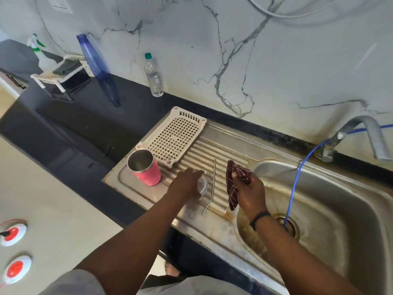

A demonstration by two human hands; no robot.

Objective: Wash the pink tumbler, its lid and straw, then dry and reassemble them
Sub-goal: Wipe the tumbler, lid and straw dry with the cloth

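The pink tumbler (146, 170) stands upright and open-topped at the left end of the steel drainboard (225, 143). Just right of it, my left hand (187, 184) lies over the clear lid (202, 185), fingers on it; most of the lid is hidden under the hand. The bent metal straw (211, 188) lies on the drainboard ribs between my two hands. My right hand (248, 191) grips a dark red checked cloth (232, 188) that hangs down above the drainboard's right edge.
A white plastic grid tray (176, 135) lies behind the tumbler. The sink basin (340, 205) is at the right, with a tap (361, 133) and a blue hose (295, 186) running into the drain. A blue bottle (93, 58) and a clear water bottle (153, 76) stand on the black counter.
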